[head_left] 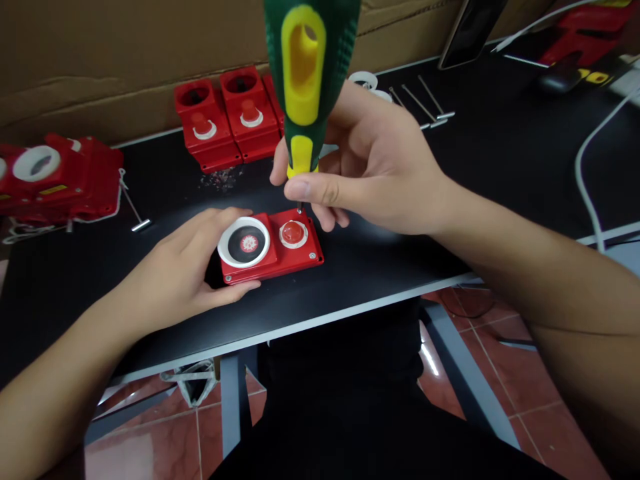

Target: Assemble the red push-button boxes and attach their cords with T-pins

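A red alarm unit (270, 267) lies flat on the black table near its front edge. It has a white-ringed round speaker (244, 243) on the left and a red dome light (293, 233) on the right. Fingers of my left hand (193, 257) wrap around its left end, the thumb along the near side. My right hand (370, 167) grips a green and yellow screwdriver (303, 87) low on its handle, holding it upright. The screwdriver's tip meets the unit's far right corner, at a screw. Screws also show in two near corners.
Red housings (210, 137) stand in a row at the back, with dark crumbs (223, 179) before them. More assembled red units (65, 177) are piled at the left. Metal rods with crossbars (430, 100) lie at the back right, near a phone (470, 33). A white cable (583, 173) crosses the right side.
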`<action>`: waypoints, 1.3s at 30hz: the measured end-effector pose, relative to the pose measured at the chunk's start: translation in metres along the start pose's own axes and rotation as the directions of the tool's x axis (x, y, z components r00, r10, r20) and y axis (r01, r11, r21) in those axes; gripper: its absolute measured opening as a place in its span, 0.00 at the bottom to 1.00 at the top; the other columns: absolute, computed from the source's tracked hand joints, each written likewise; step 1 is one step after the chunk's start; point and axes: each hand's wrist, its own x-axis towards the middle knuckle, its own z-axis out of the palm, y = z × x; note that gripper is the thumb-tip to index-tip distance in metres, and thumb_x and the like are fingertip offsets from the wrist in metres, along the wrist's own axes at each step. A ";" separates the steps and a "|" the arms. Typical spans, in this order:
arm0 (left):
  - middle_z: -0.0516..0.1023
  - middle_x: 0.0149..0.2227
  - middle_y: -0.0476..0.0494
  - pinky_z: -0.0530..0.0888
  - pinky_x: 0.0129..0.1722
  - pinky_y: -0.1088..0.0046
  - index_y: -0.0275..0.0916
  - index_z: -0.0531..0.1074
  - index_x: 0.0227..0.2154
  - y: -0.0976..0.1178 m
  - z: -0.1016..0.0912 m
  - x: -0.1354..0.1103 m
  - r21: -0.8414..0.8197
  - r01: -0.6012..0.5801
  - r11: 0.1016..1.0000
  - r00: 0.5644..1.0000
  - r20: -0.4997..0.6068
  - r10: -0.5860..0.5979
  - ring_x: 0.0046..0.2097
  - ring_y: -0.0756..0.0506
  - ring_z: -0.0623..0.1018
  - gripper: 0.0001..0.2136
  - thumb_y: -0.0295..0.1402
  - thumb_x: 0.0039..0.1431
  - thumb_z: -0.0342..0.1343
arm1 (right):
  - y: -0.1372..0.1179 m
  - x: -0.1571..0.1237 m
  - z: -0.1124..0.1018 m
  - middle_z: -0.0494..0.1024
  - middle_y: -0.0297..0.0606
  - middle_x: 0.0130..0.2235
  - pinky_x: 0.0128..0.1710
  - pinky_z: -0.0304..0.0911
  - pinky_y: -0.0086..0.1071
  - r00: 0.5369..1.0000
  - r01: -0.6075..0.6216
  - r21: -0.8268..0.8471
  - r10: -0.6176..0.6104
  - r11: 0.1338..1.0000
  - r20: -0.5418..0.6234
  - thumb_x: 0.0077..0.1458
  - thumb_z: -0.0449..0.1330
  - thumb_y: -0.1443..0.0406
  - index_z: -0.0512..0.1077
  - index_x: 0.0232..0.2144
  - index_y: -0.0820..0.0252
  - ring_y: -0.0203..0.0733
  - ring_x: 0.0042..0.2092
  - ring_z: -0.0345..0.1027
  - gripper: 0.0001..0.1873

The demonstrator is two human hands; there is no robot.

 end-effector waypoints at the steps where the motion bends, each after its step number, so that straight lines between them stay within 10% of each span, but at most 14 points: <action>1: 0.85 0.76 0.31 0.87 0.77 0.53 0.44 0.68 0.85 0.000 0.000 0.000 -0.006 0.005 1.000 1.000 0.001 -0.005 0.71 0.30 0.89 0.35 0.58 0.91 0.64 | -0.004 -0.001 0.000 0.87 0.31 0.54 0.25 0.73 0.24 1.000 -0.012 0.018 0.012 1.000 -0.007 0.76 0.85 0.45 0.74 0.54 0.55 0.27 0.30 0.79 0.31; 7: 0.86 0.72 0.32 0.89 0.73 0.55 0.40 0.68 0.84 0.001 0.001 0.002 0.065 -0.043 0.997 0.999 -0.019 0.044 0.69 0.32 0.91 0.37 0.64 0.93 0.58 | -0.013 -0.003 -0.004 0.92 0.39 0.56 0.36 0.83 0.28 0.996 0.074 0.081 -0.078 0.994 0.052 0.87 0.70 0.67 0.78 0.65 0.68 0.33 0.38 0.87 0.13; 21: 0.86 0.73 0.30 0.89 0.75 0.52 0.40 0.67 0.85 0.004 -0.002 0.003 0.060 -0.056 0.997 0.998 -0.010 0.057 0.70 0.32 0.90 0.36 0.62 0.93 0.59 | 0.001 0.005 -0.010 0.88 0.32 0.50 0.33 0.83 0.28 0.999 0.010 -0.093 -0.015 0.996 -0.049 0.70 0.87 0.44 0.82 0.50 0.49 0.38 0.39 0.79 0.25; 26: 0.85 0.74 0.30 0.91 0.74 0.50 0.42 0.66 0.87 0.009 -0.003 0.002 0.059 -0.060 0.996 0.998 0.001 0.060 0.71 0.30 0.90 0.36 0.61 0.94 0.58 | 0.005 0.008 -0.008 0.80 0.29 0.47 0.34 0.78 0.30 0.996 0.048 -0.063 -0.053 0.997 -0.073 0.57 0.94 0.51 0.76 0.45 0.49 0.37 0.38 0.76 0.33; 32: 0.86 0.73 0.30 0.91 0.73 0.51 0.41 0.67 0.86 0.009 -0.001 0.002 0.088 -0.067 0.994 0.998 -0.007 0.067 0.70 0.31 0.91 0.36 0.62 0.94 0.56 | 0.005 0.005 -0.007 0.82 0.32 0.52 0.25 0.70 0.22 0.982 0.162 -0.120 -0.172 0.979 -0.074 0.75 0.84 0.51 0.79 0.52 0.56 0.33 0.40 0.75 0.22; 39: 0.87 0.68 0.32 0.92 0.68 0.54 0.39 0.69 0.83 0.009 -0.001 0.005 0.097 -0.071 0.993 0.997 0.009 0.070 0.65 0.32 0.92 0.35 0.63 0.95 0.54 | -0.022 0.001 -0.007 0.93 0.34 0.58 0.27 0.80 0.26 0.997 -0.007 -0.115 -0.002 0.993 -0.074 0.77 0.76 0.59 0.85 0.57 0.47 0.48 0.60 0.91 0.11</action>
